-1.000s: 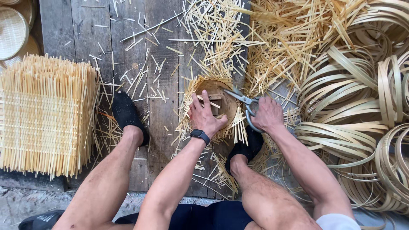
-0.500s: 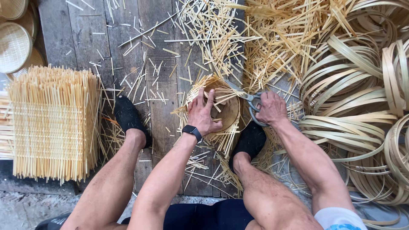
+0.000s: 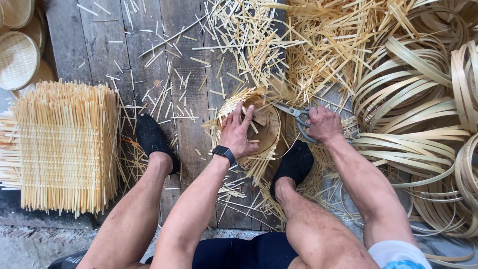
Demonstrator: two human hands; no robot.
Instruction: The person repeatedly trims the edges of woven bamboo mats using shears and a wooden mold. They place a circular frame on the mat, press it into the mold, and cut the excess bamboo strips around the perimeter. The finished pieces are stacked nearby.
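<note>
My left hand point(image 3: 239, 130) presses flat, fingers spread, on a round woven bamboo piece point(image 3: 266, 130) lying on the floor between my feet. Loose strip ends stick out all around its rim. My right hand point(image 3: 323, 123) grips the handles of grey metal scissors point(image 3: 295, 112), whose blades point left at the upper right edge of the woven piece. A black watch sits on my left wrist.
A stack of square woven bamboo mats point(image 3: 62, 147) lies at the left. Round finished baskets point(image 3: 17, 57) sit at the top left. Coiled bamboo hoops point(image 3: 423, 114) fill the right side. Cut bamboo slivers point(image 3: 259, 40) litter the wooden planks. My black shoes point(image 3: 152, 139) flank the work.
The view has shifted slightly, and my left hand has turned the woven piece a little. The scissors stay at its upper right rim.
</note>
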